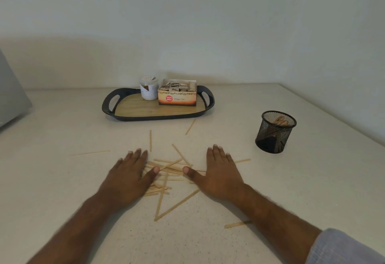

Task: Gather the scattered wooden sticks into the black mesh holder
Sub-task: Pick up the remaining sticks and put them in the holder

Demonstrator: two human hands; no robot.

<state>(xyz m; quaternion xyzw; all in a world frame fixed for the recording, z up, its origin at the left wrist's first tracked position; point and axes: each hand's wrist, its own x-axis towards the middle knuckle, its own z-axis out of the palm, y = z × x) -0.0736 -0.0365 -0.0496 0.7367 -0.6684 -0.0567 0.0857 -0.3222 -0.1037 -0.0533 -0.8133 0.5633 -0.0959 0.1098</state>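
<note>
Left hand (pixel 129 177) and right hand (pixel 220 175) flat, fingers straight, flanking heaped wooden sticks (pixel 166 172); black mesh holder (pixel 275 132) far right of heap.

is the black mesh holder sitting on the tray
No, the black mesh holder stands on the countertop to the right of the tray, which holds only a white jar and a ginger tea box.

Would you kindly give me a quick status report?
Left hand and right hand open, flat beside stick pile. Holder right, some sticks inside. Nothing blocking.
</note>
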